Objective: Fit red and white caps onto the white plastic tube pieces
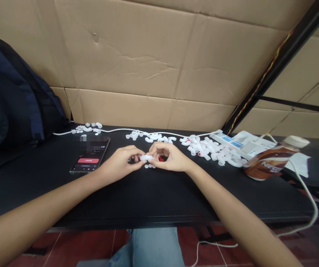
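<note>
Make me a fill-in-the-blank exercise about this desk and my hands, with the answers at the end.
The left hand and right hand pinch a small ____ plastic piece.
The black smartphone lies to the ____ of both hands.
The brown plastic bottle is to the ____ of both hands.
The largest heap of small white plastic tubes has a few bits coloured ____.

Missing words: white; left; right; red.
</note>
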`<state>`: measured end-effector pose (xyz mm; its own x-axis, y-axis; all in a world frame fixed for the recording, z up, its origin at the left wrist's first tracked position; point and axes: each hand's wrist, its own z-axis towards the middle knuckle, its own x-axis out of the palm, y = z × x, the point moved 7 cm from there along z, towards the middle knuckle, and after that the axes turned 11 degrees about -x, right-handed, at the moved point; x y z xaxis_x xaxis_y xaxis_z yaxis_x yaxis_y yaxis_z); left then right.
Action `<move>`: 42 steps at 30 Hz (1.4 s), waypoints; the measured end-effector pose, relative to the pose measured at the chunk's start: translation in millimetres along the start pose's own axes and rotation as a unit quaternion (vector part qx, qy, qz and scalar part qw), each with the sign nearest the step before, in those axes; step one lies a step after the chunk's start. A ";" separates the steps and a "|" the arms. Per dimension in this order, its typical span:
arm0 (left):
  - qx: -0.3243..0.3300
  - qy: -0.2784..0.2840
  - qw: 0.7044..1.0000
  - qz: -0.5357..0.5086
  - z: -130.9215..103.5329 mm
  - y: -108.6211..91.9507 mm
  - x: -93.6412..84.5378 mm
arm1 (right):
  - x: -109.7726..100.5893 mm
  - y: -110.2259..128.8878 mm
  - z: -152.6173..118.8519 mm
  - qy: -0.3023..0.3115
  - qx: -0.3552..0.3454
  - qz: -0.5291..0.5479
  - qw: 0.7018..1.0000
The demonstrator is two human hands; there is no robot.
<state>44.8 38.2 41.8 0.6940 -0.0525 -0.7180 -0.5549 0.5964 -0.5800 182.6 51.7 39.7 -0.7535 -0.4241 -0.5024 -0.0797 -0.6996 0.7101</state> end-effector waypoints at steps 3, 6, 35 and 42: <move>0.024 -0.007 0.999 0.020 -1.9 -0.4 0.3 | 0.4 0.1 0.0 0.002 0.006 0.011 1.000; 0.048 -0.009 0.998 0.039 -4.1 -0.2 2.0 | 2.2 -1.0 0.0 0.008 0.018 0.021 1.000; 0.056 -0.005 0.998 0.039 -5.3 -1.3 2.7 | 1.7 -2.0 0.1 0.001 0.021 0.027 0.999; 0.090 -0.005 0.995 0.051 -7.2 -2.2 5.0 | 5.9 -9.8 -2.5 0.023 0.052 0.042 0.998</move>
<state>46.1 30.8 36.7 0.6437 0.0232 -0.7650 -0.5326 0.7313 -0.4260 180.5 54.6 28.5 -0.7292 -0.5068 -0.4598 -0.0863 -0.5984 0.7966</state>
